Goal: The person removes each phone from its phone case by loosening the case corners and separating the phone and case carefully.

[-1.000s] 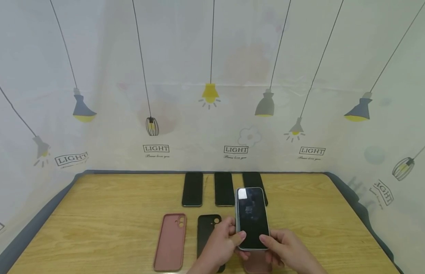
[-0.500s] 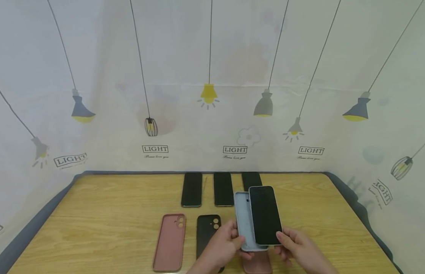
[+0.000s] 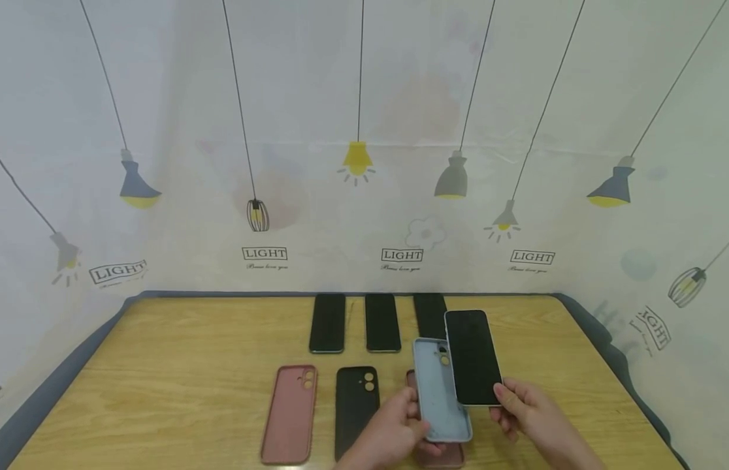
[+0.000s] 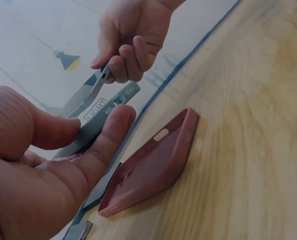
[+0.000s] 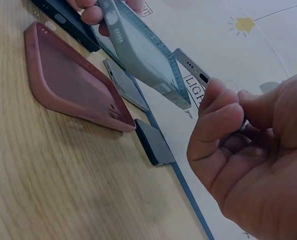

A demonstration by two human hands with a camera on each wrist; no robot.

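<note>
My left hand (image 3: 394, 427) grips a light blue phone case (image 3: 437, 391) by its lower left edge, thumb on the inside. Between the right thumb and fingers, my right hand (image 3: 532, 411) pinches the lower right corner of a black-screened phone (image 3: 473, 359). The phone is out of the case, up and to its right, and overlaps the case's right edge in the head view. Below the blue case lies a pink phone case (image 5: 73, 85), mostly hidden in the head view. In the left wrist view the blue case (image 4: 96, 120) is seen edge-on.
A second pink case (image 3: 288, 414) and a black case (image 3: 355, 405) lie to the left on the wooden table (image 3: 164, 385). Along the back edge are three dark phones (image 3: 327, 323), the rightmost partly covered by the held phone. A printed curtain (image 3: 317, 98) surrounds the table.
The phone, at first lying in the blue case, has come out and moved right and up in my right hand. The left hand has shifted the case slightly right and down.
</note>
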